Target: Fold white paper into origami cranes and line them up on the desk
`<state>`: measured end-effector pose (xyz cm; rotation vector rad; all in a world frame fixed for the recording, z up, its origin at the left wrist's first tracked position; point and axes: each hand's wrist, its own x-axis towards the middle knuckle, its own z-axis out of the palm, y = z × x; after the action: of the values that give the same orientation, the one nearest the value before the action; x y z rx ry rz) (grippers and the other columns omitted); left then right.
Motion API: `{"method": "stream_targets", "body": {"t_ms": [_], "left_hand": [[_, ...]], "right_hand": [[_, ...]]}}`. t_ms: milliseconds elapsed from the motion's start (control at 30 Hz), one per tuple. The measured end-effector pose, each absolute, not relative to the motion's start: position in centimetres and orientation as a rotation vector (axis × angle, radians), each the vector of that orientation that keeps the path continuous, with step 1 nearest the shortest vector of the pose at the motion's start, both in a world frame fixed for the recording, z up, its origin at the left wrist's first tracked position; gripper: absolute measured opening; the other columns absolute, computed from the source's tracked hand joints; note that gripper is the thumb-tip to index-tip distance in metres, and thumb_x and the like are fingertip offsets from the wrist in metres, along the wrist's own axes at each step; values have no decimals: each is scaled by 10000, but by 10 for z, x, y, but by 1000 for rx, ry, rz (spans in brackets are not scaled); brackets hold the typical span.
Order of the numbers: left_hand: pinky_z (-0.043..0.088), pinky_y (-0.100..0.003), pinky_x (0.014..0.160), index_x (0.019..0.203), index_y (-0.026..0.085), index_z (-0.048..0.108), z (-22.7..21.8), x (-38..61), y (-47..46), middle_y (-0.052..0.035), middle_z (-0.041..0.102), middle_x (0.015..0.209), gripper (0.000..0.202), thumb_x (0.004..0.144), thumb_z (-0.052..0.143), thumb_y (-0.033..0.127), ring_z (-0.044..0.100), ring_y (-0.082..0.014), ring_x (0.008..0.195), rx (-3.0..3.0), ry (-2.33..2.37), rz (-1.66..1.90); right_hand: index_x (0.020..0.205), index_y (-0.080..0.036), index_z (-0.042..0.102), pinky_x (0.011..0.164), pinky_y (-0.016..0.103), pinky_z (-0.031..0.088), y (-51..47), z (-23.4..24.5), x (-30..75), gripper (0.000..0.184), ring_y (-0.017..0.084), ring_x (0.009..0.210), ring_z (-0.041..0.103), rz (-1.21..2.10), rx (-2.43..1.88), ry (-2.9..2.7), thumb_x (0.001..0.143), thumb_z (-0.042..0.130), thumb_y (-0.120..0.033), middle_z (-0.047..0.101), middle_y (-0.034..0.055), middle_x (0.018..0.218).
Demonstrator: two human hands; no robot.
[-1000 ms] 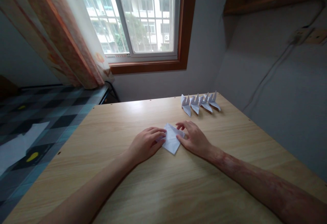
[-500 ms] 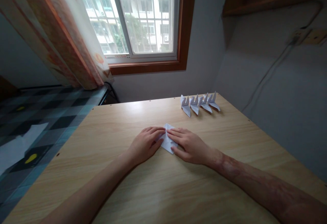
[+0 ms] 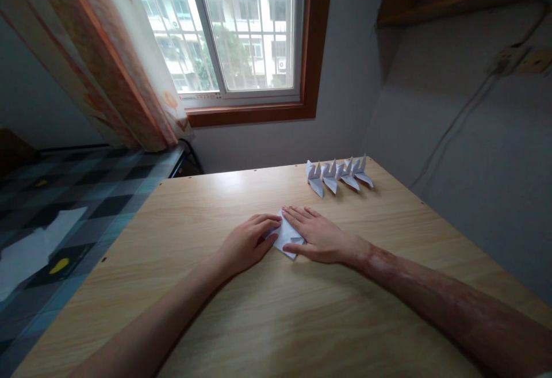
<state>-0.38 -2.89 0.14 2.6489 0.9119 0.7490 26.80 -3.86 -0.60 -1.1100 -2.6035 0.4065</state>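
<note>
A small folded white paper lies on the wooden table, pinned between both hands. My left hand rests palm down on its left edge, fingers lying flat on the sheet. My right hand lies flat over the paper's right half, fingers stretched out and pressing it down. Only a narrow wedge of paper shows between the two hands.
Several folded white paper cranes stand in a row at the table's far right. A window and a patterned curtain are behind. A checked bed lies to the left, a grey wall to the right.
My right hand has moved from the paper's right corner to lie flat across it, folding the right flap over; the paper now shows narrower. My left hand has stayed put.
</note>
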Motion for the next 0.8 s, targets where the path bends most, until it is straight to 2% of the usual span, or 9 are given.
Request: {"method": "stream_targets", "body": {"t_ms": [133,300,400,500,633,733,800], "left_hand": [[606,-435,1137,1290,241,740,2,-3,-29,-94,769,1405,241,1079,623,250,720,-259,1308,2657,910,741],[602,-464,1129,1300,242,746,2,-2,-29,-100,763,1427,257,1097,589,257,724,-272,1299,2690,926,738],[595,-469,1126,1292,244,757,3,-2,-28,-97,762,1427,273,1114,550,259,727,-270,1280,2713,943,732],[592,-473,1103,1308,249,753,5,-2,-29,-99,764,1413,293,1117,531,262,727,-275,1252,2751,998,719],[610,-468,981,1312,217,707,8,-2,-33,-118,797,1221,294,1065,635,359,743,-297,1094,2765,1231,785],[610,-456,885,1304,204,666,8,-2,-36,-89,785,1056,402,991,737,446,740,-299,969,2741,1348,841],[607,-439,863,1294,218,657,8,-2,-37,-67,775,1023,411,959,771,426,741,-290,944,2751,1327,860]], "right_hand": [[1779,-163,276,1397,553,212,-28,-3,263,1002,345,1715,265,418,-1162,-2609,1055,390,-846,282,179,1827],[1777,-129,267,1399,559,217,-32,-5,267,1015,351,1720,247,392,-1143,-2623,1057,435,-824,241,189,1836],[1784,-170,258,1401,552,218,-42,-7,277,964,345,1715,265,389,-1090,-2614,1069,483,-777,249,173,1836],[1775,-205,301,1395,542,250,-53,-6,285,841,331,1698,314,375,-1054,-2590,1104,524,-661,302,146,1825],[1724,-225,431,1356,547,351,-60,-4,287,632,314,1641,434,335,-1046,-2519,1144,521,-456,435,130,1770],[1697,-213,478,1340,561,381,-59,-4,285,586,322,1615,473,293,-1027,-2495,1145,520,-407,475,138,1745],[1691,-216,487,1335,566,390,-58,-5,284,578,325,1609,480,283,-1022,-2486,1145,523,-402,480,141,1741]]}}
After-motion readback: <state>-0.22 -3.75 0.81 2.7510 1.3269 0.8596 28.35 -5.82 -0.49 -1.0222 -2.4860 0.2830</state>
